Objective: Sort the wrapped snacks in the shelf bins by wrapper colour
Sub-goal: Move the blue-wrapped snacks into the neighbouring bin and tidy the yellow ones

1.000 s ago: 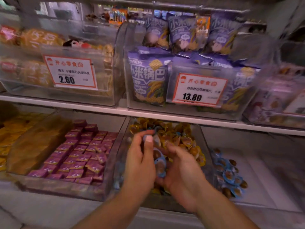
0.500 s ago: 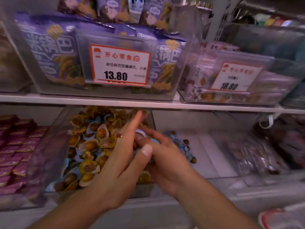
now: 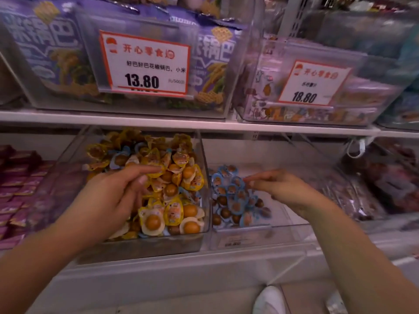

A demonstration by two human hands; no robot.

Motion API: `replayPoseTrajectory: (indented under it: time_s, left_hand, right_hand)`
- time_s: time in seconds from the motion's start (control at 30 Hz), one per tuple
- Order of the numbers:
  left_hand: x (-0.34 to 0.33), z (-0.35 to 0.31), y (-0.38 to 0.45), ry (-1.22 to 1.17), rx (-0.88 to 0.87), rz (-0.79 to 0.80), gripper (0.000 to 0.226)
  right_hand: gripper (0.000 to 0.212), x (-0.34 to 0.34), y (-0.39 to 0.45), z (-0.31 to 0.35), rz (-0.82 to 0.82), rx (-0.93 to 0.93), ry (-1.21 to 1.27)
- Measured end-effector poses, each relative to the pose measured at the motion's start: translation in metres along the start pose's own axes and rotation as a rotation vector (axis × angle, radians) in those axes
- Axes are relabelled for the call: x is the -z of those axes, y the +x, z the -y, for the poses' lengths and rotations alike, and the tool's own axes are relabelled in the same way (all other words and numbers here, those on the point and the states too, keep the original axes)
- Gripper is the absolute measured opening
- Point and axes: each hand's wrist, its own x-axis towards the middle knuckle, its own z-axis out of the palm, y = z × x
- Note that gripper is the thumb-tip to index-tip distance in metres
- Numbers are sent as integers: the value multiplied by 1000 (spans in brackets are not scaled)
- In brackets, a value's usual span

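A clear bin (image 3: 205, 177) on the lower shelf holds several yellow-wrapped snacks (image 3: 172, 211) with a few blue ones mixed in. The bin to its right (image 3: 292, 225) holds a small heap of blue-wrapped snacks (image 3: 233, 196). My left hand (image 3: 113, 196) hovers over the yellow pile, its index finger stretched out to the right, and I see nothing in it. My right hand (image 3: 278, 189) reaches into the right bin. Its fingertips are drawn together on a blue-wrapped snack (image 3: 239, 184) at the top of the heap; motion blur softens that contact.
Purple-wrapped snacks (image 3: 15, 191) fill the bin at far left. The upper shelf (image 3: 204, 123) carries bins of purple bags (image 3: 52, 53) with price cards 13.80 (image 3: 145, 64) and 18.80 (image 3: 313, 83). Dark packets (image 3: 385, 177) lie at far right. A white shoe (image 3: 269, 300) shows on the floor.
The view swung right. My hands, joined over the yellow bin before, have parted: the right went into the blue-snack bin and the left stayed over the yellow pile.
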Motion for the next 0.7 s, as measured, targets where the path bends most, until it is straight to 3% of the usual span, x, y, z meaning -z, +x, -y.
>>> replayPoseTrajectory:
  time_s: [0.13, 0.2, 0.27, 0.33, 0.4, 0.5, 0.6, 0.7]
  left_hand:
    - [27, 20, -6, 200, -35, -53, 39]
    - [42, 31, -13, 271, -42, -103, 40]
    - [57, 42, -20, 283, -38, -139, 43]
    - [70, 52, -28, 274, -20, -144, 45]
    - [78, 57, -37, 279, 2, -121, 32]
    - [82, 64, -54, 359, 17, -10, 22]
    - [78, 69, -70, 521, 49, 125, 45]
    - [72, 63, -71, 668, 51, 133, 54]
  right_hand:
    - [23, -26, 4, 30, -332, 259, 156]
    - [27, -47, -4, 50, -387, 422, 208]
    - [18, -74, -16, 69, -377, 610, 92]
    - [18, -104, -27, 84, -318, 813, -87]
    - [24, -134, -33, 96, -166, 960, -234]
    - [33, -171, -31, 108, 75, 945, -341]
    - [43, -202, -19, 116, 189, 921, -472]
    - [53, -228, -8, 122, 272, 928, -626]
